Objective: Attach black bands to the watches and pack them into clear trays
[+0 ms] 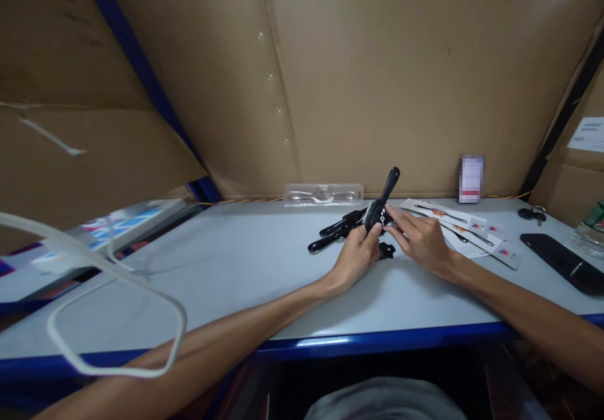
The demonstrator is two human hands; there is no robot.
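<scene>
A grey table (226, 281) stood against a cardboard wall (368, 80). Above it, forearms (236, 337) angled inward, the left hand (355, 257) gripped a black tool (375, 211) while the right hand (422, 240) pinched its side.

You seem to be in a workshop. A blue-edged workbench (226, 288), far cardboard panel (368, 80) and printed cards (501, 254) at right show it.
</scene>
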